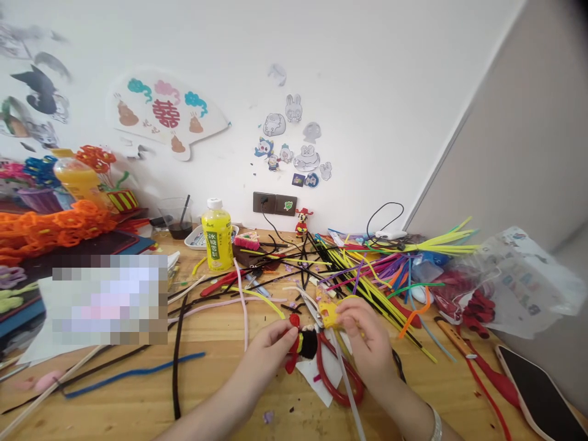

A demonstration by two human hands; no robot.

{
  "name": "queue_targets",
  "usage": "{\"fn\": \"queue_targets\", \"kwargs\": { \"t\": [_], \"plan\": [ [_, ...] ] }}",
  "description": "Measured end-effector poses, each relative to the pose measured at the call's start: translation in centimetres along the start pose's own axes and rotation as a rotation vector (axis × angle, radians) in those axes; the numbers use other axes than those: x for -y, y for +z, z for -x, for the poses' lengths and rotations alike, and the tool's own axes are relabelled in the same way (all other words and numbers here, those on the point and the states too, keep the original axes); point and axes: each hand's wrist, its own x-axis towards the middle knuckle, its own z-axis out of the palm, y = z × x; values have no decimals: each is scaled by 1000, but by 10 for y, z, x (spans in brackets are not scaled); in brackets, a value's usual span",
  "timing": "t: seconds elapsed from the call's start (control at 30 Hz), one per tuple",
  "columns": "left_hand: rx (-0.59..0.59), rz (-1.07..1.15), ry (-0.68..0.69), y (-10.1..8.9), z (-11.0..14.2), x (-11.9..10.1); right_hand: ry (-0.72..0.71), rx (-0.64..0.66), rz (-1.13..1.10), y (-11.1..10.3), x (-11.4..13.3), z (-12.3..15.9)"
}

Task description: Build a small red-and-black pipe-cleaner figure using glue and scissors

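A small fuzzy doll of red, black and yellow pipe cleaner (309, 344) is pinched between the thumb and fingers of my left hand (274, 343). My right hand (365, 334) is closed on a yellow plastic tool (327, 312) that looks like a hot glue gun; its small metal tip points toward the doll, and my fingers cover part of its body. Beneath both hands lie red-handled scissors (325, 373) on a scrap of white paper (313, 375). A whitish strip (351, 392) runs from below the yellow tool toward the table's front edge.
Pipe cleaners (367, 269) in many colours are heaped at the back right. A yellow drink bottle (217, 236) and a cup of dark liquid (178, 220) stand at the back. A phone (537, 392) lies right, near a wood-handled tool (454, 337). A finished red doll (302, 222) leans near the wall.
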Motion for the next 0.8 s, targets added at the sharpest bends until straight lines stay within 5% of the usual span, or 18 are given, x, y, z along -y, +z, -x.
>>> {"fn": "queue_targets", "kwargs": {
  "t": [0.23,0.5,0.8],
  "plan": [
    [49,55,18,2,2,-5,-243,433,90,4,2,-1],
    [101,132,1,1,4,0,-9,383,-169,14,-3,7],
    [106,191,-12,5,7,-7,-18,352,-216,15,-1,7]
  ]
}}
